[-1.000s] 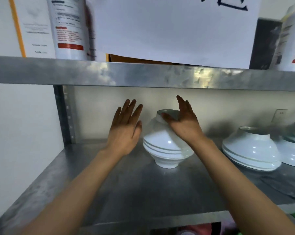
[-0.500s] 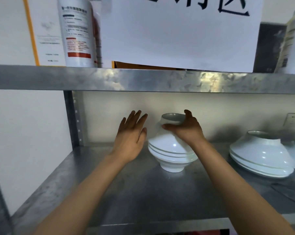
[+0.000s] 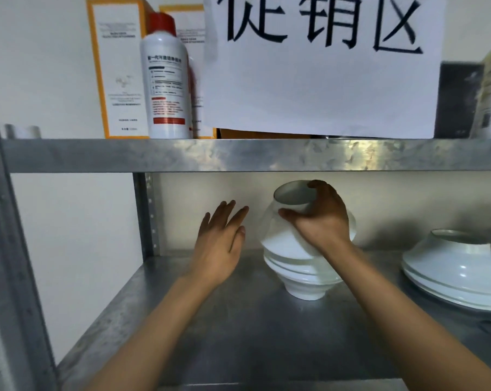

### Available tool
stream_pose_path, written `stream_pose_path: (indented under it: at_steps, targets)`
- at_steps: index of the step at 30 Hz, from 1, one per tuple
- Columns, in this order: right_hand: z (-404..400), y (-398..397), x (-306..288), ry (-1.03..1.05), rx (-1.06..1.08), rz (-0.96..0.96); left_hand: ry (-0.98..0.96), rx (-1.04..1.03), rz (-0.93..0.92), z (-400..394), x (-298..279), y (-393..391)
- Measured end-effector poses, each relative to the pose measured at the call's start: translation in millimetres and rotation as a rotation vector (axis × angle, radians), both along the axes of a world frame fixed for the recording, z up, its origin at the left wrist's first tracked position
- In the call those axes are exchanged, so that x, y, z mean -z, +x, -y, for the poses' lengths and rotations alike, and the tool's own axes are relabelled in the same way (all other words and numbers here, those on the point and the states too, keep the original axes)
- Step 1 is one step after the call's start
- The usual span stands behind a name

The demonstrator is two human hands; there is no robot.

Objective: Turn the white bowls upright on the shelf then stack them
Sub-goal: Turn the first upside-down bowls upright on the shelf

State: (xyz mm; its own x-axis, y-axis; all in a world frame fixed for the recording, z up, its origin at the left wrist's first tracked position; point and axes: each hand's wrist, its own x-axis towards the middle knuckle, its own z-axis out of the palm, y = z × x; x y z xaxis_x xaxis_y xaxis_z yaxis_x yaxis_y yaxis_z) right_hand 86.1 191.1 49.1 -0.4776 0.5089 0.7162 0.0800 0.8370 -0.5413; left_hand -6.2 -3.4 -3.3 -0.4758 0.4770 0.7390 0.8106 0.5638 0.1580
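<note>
Two glossy white ceramic bowls meet rim to rim on the grey metal shelf [image 3: 238, 328]: the right hand [image 3: 321, 221] grips the inverted top bowl [image 3: 283, 235] over the upright bowl [image 3: 303, 280]; the left hand [image 3: 220, 244] hovers flat-fingered beside them. A third inverted bowl [image 3: 458, 269] sits rightward.

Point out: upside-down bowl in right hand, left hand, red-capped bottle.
upside-down bowl [image 3: 283, 244], head view, white side wall.
left hand [image 3: 220, 244], head view, back of hand.
red-capped bottle [image 3: 165, 80], head view, printed label.

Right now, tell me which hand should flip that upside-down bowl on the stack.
Right. The right hand already grips the foot ring of the inverted bowl resting on the upright bowls. The left hand is open beside the stack, apart from it, probably better for steadying.
</note>
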Motion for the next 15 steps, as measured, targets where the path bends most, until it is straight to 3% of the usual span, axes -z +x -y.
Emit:
stream_pose_path:
  at_steps: [4,9,12,15]
  targets:
    - [29.2,-3.2,-13.1,0.094,-0.048,-0.02,0.1,-0.005,0.01,18.0,2.9,2.1]
    - [70.9,-13.2,-17.2,0.119,-0.156,-0.04,0.352,0.019,0.149,49.3,6.9,10.1]
    - [88.7,-21.9,-16.7,-0.031,-0.277,-0.012,0.483,0.013,0.202,72.4,9.6,17.5]
    - [106.4,-28.4,-16.3,-0.369,-0.481,-0.073,0.555,-0.029,0.206,97.1,14.7,18.0]
